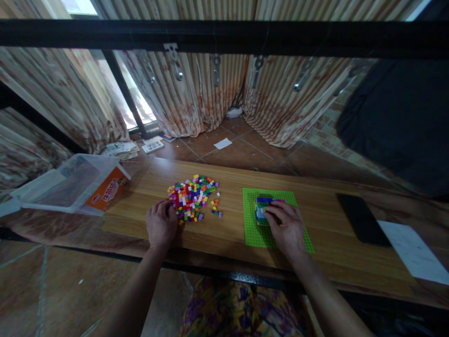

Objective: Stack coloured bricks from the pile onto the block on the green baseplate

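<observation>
Beneath both hands, a long wooden table (315, 187). Far off to the left of the left hand (160, 225), a clear plastic bin (70, 182) with an orange label, tipped on its side. Under the right hand (287, 227), a green baseplate (252, 234); well out to that hand's right, a black phone (361, 217) and a white sheet (414, 252). At the left fingertips, a loose pile of coloured bricks (192, 196). Under the right fingertips, a small brick build (263, 208) seated on the baseplate.

Hands well apart. Right one closed about the build's near right corner, seemingly steadying it. Left one curled into the pile's near edge; impossible to tell whether clamped on a brick or empty.

Step in hand, by the look: fetching one brick while bracing the build. Calls for a fine pinch of a single piece, then careful stud alignment.

Build's near side hidden by fingers; brick shapes too small to make out; sheet cut off at the frame edge.
</observation>
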A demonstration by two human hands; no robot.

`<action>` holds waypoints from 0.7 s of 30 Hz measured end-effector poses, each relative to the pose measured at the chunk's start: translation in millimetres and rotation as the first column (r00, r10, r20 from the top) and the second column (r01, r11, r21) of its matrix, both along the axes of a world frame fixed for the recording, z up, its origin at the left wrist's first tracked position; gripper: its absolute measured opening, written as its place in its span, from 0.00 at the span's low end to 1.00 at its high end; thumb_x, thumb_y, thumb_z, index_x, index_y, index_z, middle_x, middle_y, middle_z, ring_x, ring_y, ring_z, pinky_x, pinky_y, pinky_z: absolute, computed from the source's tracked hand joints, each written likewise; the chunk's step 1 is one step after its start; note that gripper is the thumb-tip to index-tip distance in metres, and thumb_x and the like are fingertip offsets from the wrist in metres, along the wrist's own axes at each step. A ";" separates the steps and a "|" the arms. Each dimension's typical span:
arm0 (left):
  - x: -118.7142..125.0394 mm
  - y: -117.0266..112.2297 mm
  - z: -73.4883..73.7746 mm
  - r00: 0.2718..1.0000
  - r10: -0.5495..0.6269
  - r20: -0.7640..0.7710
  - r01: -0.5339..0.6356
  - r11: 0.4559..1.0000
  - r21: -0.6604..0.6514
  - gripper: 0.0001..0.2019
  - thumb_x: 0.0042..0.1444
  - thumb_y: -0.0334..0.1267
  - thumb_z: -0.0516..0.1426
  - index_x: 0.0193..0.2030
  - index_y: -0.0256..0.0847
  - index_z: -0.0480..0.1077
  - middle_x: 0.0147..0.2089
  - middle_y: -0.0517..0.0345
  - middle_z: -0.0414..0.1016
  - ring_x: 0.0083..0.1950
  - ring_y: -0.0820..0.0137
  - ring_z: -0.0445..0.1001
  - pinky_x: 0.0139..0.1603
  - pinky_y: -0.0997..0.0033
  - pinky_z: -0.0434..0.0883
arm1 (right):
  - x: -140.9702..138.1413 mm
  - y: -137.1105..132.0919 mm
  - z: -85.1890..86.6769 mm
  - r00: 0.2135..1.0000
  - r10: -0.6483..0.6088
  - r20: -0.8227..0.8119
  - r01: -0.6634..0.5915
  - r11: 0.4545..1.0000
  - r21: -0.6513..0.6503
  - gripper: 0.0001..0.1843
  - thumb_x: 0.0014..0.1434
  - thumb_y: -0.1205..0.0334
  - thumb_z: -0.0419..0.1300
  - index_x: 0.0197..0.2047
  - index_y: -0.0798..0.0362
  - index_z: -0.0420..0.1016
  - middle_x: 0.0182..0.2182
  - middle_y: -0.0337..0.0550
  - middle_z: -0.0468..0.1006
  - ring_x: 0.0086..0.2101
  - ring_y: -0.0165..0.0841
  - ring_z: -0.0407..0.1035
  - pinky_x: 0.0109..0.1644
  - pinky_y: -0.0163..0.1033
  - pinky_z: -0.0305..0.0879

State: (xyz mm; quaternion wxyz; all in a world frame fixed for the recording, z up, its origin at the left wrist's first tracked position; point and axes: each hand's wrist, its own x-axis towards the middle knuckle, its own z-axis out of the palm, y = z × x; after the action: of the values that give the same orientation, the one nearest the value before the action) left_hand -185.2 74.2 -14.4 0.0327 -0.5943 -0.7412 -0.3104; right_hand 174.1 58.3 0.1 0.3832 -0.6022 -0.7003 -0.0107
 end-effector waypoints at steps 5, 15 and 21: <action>0.3 -0.2 0.3 1.000 -0.001 0.003 0.001 1.000 -0.009 0.13 0.58 0.40 0.50 0.42 0.40 0.73 0.46 0.48 0.75 0.49 0.58 0.70 0.54 0.57 0.65 | -0.8 -6.8 -0.5 0.994 -0.018 0.105 0.016 1.000 0.024 0.12 0.64 0.57 0.56 0.41 0.48 0.81 0.45 0.47 0.78 0.47 0.41 0.67 0.53 0.51 0.62; 2.8 -1.2 4.0 1.000 0.011 0.023 -0.010 1.000 -0.025 0.13 0.58 0.40 0.50 0.43 0.39 0.73 0.46 0.48 0.75 0.50 0.58 0.69 0.54 0.57 0.65 | 0.1 -13.7 4.7 0.943 -0.053 0.328 0.047 0.999 0.026 0.14 0.65 0.60 0.54 0.44 0.50 0.80 0.47 0.50 0.76 0.46 0.43 0.65 0.51 0.49 0.61; 1.6 -1.2 1.4 1.000 0.001 0.019 -0.001 1.000 -0.018 0.12 0.58 0.39 0.51 0.43 0.40 0.73 0.47 0.48 0.75 0.51 0.58 0.70 0.55 0.56 0.65 | -1.5 -16.0 16.1 0.894 0.023 0.447 0.007 0.998 -0.065 0.15 0.65 0.64 0.51 0.46 0.52 0.79 0.47 0.52 0.76 0.48 0.46 0.64 0.51 0.51 0.59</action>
State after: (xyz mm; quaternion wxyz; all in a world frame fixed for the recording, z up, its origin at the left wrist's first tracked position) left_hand -183.6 73.0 -13.0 0.0204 -0.5911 -0.7447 -0.3093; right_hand 172.6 42.3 16.2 0.1922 -0.5929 -0.7720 -0.1249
